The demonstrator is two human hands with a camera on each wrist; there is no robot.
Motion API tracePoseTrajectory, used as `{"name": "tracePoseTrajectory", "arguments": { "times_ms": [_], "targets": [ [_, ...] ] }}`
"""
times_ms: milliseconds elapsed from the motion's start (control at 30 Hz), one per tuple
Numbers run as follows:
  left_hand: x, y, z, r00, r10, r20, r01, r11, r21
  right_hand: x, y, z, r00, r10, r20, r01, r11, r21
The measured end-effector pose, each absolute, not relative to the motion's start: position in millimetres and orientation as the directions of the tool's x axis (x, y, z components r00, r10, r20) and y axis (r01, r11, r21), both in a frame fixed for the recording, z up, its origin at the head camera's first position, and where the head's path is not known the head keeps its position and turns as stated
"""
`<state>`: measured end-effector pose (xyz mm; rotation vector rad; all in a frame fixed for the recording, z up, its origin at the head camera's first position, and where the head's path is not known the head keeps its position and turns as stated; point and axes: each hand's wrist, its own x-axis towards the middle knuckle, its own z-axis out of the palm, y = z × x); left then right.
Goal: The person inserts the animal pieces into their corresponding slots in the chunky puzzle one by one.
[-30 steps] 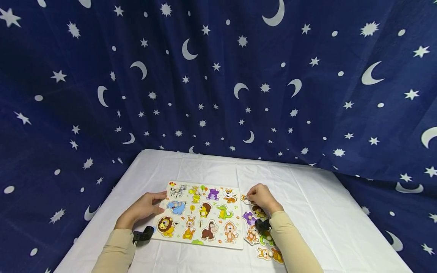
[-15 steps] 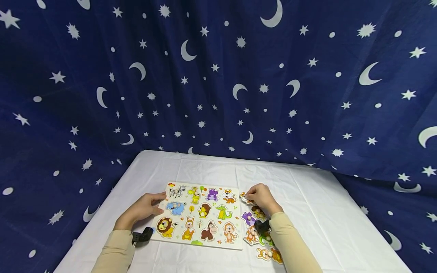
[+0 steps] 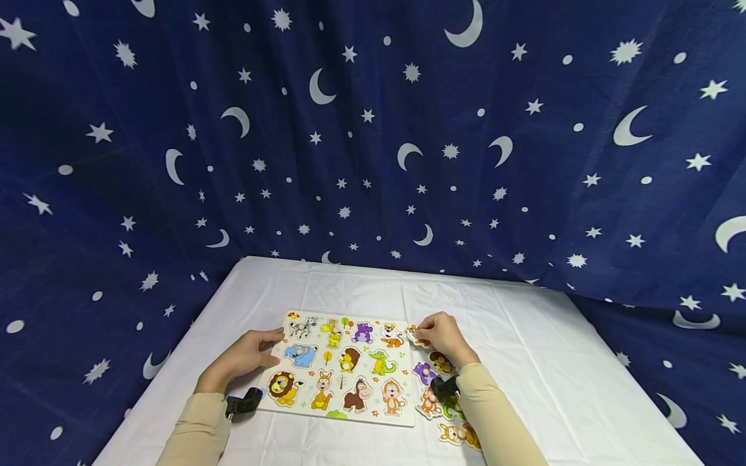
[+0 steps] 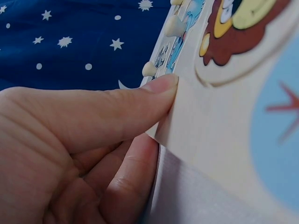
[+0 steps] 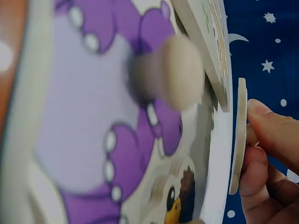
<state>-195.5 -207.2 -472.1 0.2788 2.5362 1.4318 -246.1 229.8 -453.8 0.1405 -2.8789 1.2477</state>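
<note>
A white animal puzzle board [image 3: 309, 372] with printed animals lies on the table in the head view. At its left edge is my left hand [image 3: 241, 359]; in the left wrist view the thumb [image 4: 135, 105] presses on the board's top edge, with a finger bent below it. Just past the board's right edge my right hand [image 3: 445, 336] pinches the knob of an orange-and-white animal piece [image 3: 414, 334], likely the tiger. The right wrist view shows this piece [image 5: 239, 135] edge-on, raised between thumb and fingers; its picture is turned away.
Right of the board lie loose knobbed pieces: a purple hippo [image 3: 423, 372], a hedgehog [image 3: 441, 362], a monkey [image 3: 429, 402], a crocodile [image 3: 451, 409] and a kangaroo [image 3: 450, 433]. The right forearm covers part of them. A blue star-patterned curtain [image 3: 361, 162] hangs behind the white table [image 3: 524, 336].
My right hand has lifted the orange-and-white piece slightly and shifted it left, towards the board. The left hand and the board stay in place.
</note>
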Motion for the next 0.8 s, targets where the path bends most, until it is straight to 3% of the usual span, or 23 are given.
{"name": "tracePoseTrajectory", "arguments": {
  "times_ms": [333, 567, 800],
  "targets": [
    [-197.0, -207.1, -472.5, -0.960, 0.262, -0.096, 0.053, 0.509, 0.859, -243.3, 222.0, -449.8, -0.982, -0.141, 0.129, -0.190, 0.641, -0.744],
    [-197.1, -206.8, -471.9, -0.961, 0.260, -0.100, 0.046, 0.500, 0.865, -245.9, 215.1, -448.2, -0.994, -0.076, 0.072, -0.105, 0.663, -0.741],
    [-196.8, -207.9, -474.4, -0.960, 0.269, -0.077, 0.067, 0.487, 0.871, -245.2, 208.5, -450.6, -0.994, -0.058, 0.089, -0.104, 0.689, -0.717]
  ]
}}
